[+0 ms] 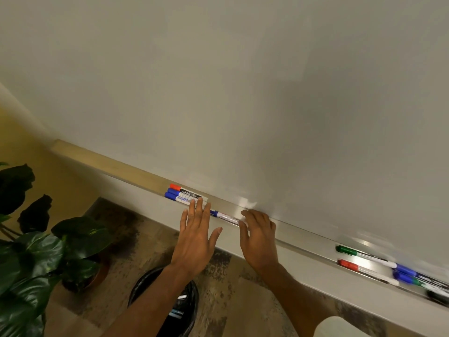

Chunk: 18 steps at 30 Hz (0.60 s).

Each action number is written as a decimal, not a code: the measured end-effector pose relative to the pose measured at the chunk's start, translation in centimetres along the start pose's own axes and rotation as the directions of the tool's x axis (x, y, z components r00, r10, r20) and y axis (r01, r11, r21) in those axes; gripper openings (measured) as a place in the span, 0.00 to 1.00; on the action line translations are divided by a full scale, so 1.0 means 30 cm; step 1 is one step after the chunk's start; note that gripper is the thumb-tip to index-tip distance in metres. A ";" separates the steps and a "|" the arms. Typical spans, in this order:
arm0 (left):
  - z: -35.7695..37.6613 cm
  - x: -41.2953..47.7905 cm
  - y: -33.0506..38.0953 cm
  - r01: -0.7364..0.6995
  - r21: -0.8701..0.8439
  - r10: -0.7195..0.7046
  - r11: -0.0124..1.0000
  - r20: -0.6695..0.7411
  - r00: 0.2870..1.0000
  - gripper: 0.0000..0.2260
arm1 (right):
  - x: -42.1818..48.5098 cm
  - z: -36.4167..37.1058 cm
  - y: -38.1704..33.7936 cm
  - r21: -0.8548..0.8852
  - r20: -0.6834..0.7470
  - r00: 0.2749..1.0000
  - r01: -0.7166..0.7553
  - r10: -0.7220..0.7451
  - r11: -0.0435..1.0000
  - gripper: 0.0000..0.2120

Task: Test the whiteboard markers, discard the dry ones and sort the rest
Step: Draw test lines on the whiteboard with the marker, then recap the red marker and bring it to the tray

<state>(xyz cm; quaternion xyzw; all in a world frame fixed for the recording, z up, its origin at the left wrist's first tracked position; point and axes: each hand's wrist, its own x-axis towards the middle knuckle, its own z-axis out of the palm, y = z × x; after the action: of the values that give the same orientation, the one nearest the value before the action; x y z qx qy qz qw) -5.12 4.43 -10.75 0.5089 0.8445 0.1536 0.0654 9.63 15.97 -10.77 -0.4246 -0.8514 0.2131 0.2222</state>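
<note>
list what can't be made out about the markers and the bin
- Head view: rightmost markers are motion-blurred; count unclear.
- Blue-capped marker: far end hidden under the right hand; grip unclear.
- Bin: contents dark, partly behind the left forearm.

A large whiteboard (243,93) fills most of the view, its surface blank and evenly lit, with soft glare low down near its bottom edge. Along that edge runs a pale metal tray (131,172). Left of the whiteboard is a warm yellow wall (31,152). Below it lies a mottled brown-grey floor (143,237), where a dark-leaved potted plant (36,251) stands at its lower left.
</note>
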 end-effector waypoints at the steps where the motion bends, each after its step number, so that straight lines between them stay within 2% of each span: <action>1: -0.002 -0.001 0.024 -0.021 -0.006 0.021 1.000 -0.007 1.000 0.33 | -0.014 -0.022 0.011 -0.006 -0.019 1.000 0.009 -0.009 1.000 0.15; 4: -0.010 -0.011 0.109 -0.057 -0.041 0.057 0.998 -0.012 0.998 0.33 | -0.056 -0.087 0.067 -0.053 -0.043 0.999 0.029 -0.032 0.998 0.18; 11: 0.012 -0.042 0.333 -0.084 -0.095 0.093 0.992 0.094 0.991 0.42 | -0.168 -0.250 0.259 -0.136 -0.072 0.996 0.033 -0.043 0.990 0.16; 18: 0.097 -0.068 0.556 -0.168 -0.077 0.178 0.983 0.156 0.972 0.42 | -0.289 -0.414 0.500 -0.228 -0.081 0.995 -0.075 0.058 0.971 0.18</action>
<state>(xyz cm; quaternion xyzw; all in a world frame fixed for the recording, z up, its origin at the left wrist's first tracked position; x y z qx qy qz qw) 10.63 10.44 -8.16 0.5890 0.7835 0.1433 0.1365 30.69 19.27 -10.70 -0.4834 -0.8470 0.1040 0.1953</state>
